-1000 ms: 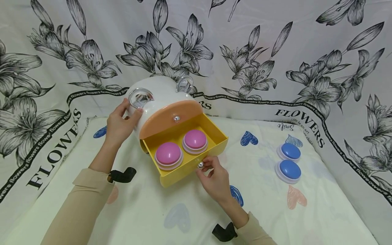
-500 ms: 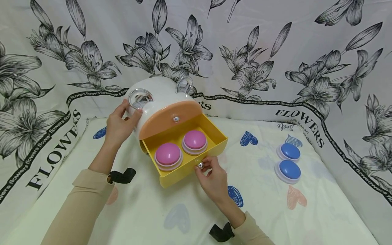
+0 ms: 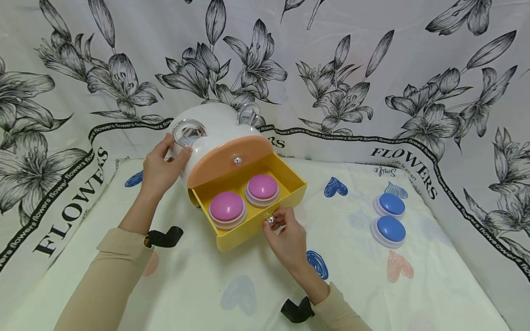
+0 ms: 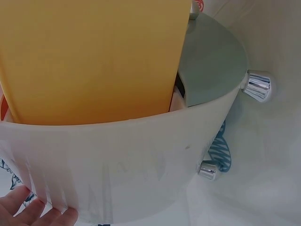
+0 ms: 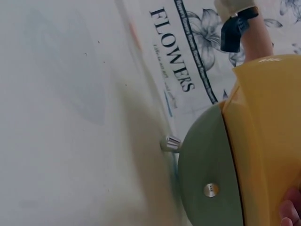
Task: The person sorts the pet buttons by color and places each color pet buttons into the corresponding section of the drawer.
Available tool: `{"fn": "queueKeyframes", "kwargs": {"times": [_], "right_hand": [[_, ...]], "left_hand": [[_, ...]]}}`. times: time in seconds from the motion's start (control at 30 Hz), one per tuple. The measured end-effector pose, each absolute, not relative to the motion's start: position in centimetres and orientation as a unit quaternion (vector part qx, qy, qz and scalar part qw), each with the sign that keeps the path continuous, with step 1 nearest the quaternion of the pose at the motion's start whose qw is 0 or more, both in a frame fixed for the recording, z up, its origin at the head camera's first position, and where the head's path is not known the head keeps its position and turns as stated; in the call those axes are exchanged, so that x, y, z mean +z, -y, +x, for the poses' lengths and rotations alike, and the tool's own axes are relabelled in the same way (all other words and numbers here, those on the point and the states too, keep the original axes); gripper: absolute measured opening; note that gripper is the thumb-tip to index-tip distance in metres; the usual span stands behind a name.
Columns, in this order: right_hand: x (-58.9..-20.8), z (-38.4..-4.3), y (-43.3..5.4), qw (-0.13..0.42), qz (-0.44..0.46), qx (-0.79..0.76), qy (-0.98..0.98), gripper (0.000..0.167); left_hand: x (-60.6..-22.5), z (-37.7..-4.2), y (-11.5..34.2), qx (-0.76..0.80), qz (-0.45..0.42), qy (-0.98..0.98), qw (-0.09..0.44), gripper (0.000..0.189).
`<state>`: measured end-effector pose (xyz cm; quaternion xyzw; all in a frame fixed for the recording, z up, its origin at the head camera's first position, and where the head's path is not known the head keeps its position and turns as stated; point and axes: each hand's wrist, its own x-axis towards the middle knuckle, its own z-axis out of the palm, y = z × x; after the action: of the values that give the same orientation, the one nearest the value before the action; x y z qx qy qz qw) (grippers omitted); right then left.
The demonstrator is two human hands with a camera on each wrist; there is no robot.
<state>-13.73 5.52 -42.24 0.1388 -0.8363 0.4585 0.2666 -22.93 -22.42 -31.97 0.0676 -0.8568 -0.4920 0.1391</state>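
A white rounded storage box (image 3: 219,117) has an orange upper front panel (image 3: 227,161) and its yellow drawer (image 3: 291,181) pulled out. Two pink-domed round pieces (image 3: 227,208) with pale rims lie inside the drawer. My left hand (image 3: 162,171) grips the box's left side near a clear ring-shaped part (image 3: 189,133); its fingertips (image 4: 42,212) press the white shell in the left wrist view. With thumb and fingers, my right hand (image 3: 286,241) pinches the silver knob (image 3: 271,220) on the drawer's front. A green lower panel (image 5: 207,165) with a silver knob shows in the right wrist view.
Two blue-domed round pieces (image 3: 391,228) with pale rims sit close together at the right on the heart-print cloth (image 3: 343,285). A floral curtain (image 3: 339,92) hangs behind the box. Silver feet (image 4: 258,86) stick out from the box in the left wrist view.
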Motion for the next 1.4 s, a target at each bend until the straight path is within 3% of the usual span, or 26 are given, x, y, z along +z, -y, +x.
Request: {"fn": "queueKeyframes", "kwargs": {"times": [1.4], "right_hand": [[-41.3,-18.6,-1.5,0.255,0.137,0.416,0.862,0.028]], "left_hand": [[-32.0,-23.0,22.6,-0.497,0.057,0.855,0.138,0.075]]}}
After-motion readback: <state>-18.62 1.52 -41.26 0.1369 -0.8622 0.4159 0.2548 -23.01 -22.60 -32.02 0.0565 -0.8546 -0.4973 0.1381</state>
